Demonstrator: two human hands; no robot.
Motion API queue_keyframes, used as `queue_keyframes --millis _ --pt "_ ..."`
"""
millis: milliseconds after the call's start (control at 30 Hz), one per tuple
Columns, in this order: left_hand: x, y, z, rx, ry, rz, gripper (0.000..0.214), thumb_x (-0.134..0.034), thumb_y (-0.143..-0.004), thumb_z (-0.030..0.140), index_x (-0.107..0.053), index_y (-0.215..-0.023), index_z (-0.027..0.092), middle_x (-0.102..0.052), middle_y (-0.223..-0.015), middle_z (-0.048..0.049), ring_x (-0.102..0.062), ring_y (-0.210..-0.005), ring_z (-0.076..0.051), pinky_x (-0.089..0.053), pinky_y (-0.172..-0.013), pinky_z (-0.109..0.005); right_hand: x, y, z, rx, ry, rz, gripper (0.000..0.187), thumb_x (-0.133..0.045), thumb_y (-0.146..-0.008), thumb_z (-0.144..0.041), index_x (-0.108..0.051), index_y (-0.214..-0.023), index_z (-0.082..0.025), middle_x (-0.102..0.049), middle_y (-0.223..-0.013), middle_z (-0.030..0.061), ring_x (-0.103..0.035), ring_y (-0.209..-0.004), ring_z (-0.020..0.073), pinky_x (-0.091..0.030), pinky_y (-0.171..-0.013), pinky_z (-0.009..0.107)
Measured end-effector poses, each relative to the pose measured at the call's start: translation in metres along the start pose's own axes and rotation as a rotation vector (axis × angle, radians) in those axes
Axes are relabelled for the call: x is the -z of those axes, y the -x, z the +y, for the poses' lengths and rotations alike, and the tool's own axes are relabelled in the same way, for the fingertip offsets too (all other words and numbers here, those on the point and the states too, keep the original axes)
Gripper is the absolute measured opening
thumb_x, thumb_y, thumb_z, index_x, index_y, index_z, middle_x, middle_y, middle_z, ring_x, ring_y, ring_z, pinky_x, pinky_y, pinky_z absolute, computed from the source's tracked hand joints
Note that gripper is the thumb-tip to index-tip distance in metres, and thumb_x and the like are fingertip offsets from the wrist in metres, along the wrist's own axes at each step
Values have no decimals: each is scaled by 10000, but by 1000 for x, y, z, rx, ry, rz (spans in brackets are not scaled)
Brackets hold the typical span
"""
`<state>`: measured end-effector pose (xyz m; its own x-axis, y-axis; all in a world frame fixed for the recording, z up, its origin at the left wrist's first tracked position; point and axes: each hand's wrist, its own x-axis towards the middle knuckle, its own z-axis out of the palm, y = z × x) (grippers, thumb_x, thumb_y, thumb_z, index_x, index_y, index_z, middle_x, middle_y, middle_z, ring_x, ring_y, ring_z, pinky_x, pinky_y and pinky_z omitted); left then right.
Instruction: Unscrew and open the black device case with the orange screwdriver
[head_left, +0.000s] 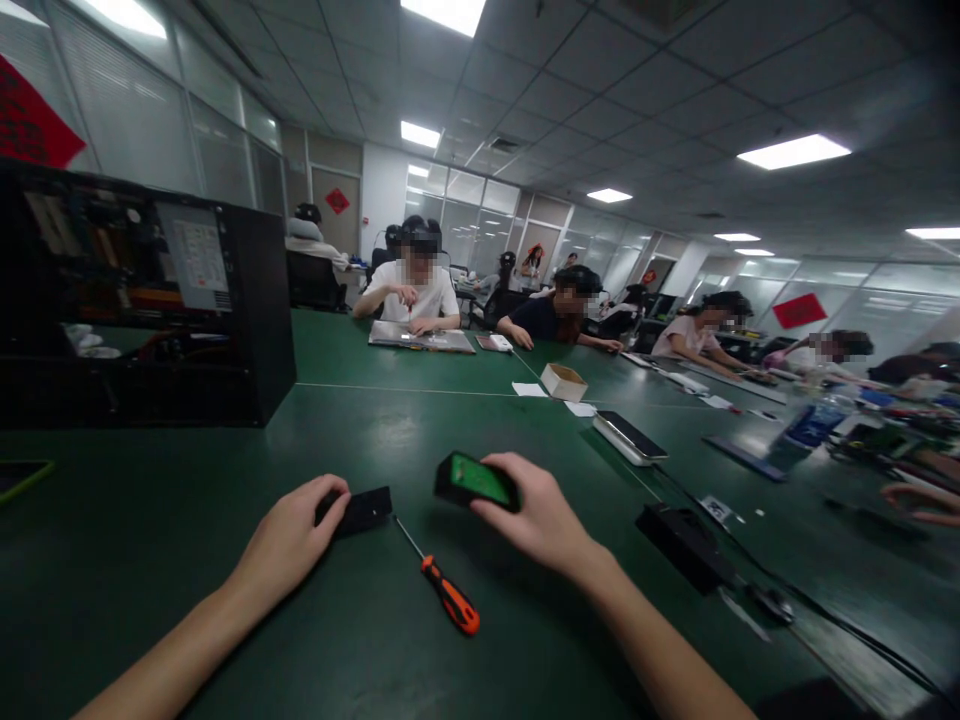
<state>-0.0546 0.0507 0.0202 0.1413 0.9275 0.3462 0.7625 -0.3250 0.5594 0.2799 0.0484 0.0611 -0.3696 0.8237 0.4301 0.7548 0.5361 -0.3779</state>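
Observation:
My left hand (pixel 289 540) rests on the green table (pixel 225 500) with its fingers closed on the near end of a flat black cover (pixel 358 510). My right hand (pixel 534 512) is raised a little above the table and grips a small black device with a green board showing inside it (pixel 475 480). An orange-handled screwdriver (pixel 442 590) lies on the table between my two forearms, its tip pointing toward the black cover.
A large open black computer case (pixel 150 290) stands at the left. A phone on a white block (pixel 630 438), a small cardboard box (pixel 563 381) and a black adapter with cable (pixel 686 545) lie to the right. Several people sit working along the far side.

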Motion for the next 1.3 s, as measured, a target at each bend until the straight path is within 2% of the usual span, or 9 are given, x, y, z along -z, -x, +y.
queue_keyframes --millis 133,267,500,667,767,933,1033,1167,1300 --pt "-2 6 12 -24 62 -22 268 -467 -977 413 -661 -919 236 -739 -876 -36 -694 -782 -245 -508 -700 -335 46 -4 79 -402 365 61 460 -604 -927 -418 -603 -1278 -119 -678 -1229 195 -656 -1096 342 -503 -932 467" --pt "-10 17 28 -90 118 -98 233 -459 -1002 369 -639 -941 236 -726 -903 -33 -689 -806 -228 -497 -718 -323 72 10 141 -744 491 6 376 -617 -892 -421 -697 -1051 -89 -721 -1017 261 -691 -961 438 -525 -778 521" --pt "-20 34 50 -165 188 -214 197 -465 -1011 317 -636 -953 239 -709 -912 -16 -683 -827 -208 -485 -739 -304 80 33 174 -1000 445 -68 335 -685 -838 -428 -708 -870 -95 -713 -1019 287 -696 -970 459 -530 -811 552" --pt "-22 35 49 -193 197 -215 180 -475 -1013 283 -635 -953 228 -696 -896 -9 -672 -806 -190 -477 -728 -290 70 17 140 -845 310 84 474 -634 -863 -400 -652 -1168 -38 -577 -1306 363 -527 -1249 527 -355 -991 747" --pt "-22 35 48 -268 195 -206 168 -476 -1012 253 -632 -956 222 -685 -878 -8 -658 -774 -173 -465 -694 -270 37 -2 90 -537 64 93 524 -488 -970 -475 -584 -1328 -104 -573 -1386 247 -563 -1255 356 -420 -1073 551" --pt "-23 38 49 -469 224 -172 143 -496 -1014 220 -624 -952 211 -666 -852 -11 -641 -757 -157 -455 -682 -247 -32 1 -14 -182 -398 -237 560 -345 -1037 -591 -691 -1219 -191 -742 -1049 95 -693 -864 182 -569 -777 317" --pt "-23 40 48 -540 243 -160 136 -505 -1024 220 -636 -987 216 -668 -839 -8 -641 -750 -152 -454 -680 -241 -56 17 -52 -79 -861 -611 527 -412 -1031 -580 -708 -1172 -167 -731 -962 83 -686 -863 175 -548 -806 315" --pt "-24 41 47 -521 241 -185 101 -531 -1014 226 -629 -1037 232 -675 -848 3 -647 -747 -149 -451 -672 -237 -65 23 -56 -227 -1221 -805 583 -475 -986 -635 -689 -1193 -134 -726 -887 94 -646 -631 128 -530 -659 279" --pt "-24 42 45 -401 219 -226 112 -546 -994 250 -592 -1095 239 -660 -820 26 -624 -667 -136 -434 -611 -230 -41 10 -28 -193 -1033 -804 584 -522 -968 -624 -728 -1190 -124 -732 -962 112 -624 -704 132 -517 -720 290"
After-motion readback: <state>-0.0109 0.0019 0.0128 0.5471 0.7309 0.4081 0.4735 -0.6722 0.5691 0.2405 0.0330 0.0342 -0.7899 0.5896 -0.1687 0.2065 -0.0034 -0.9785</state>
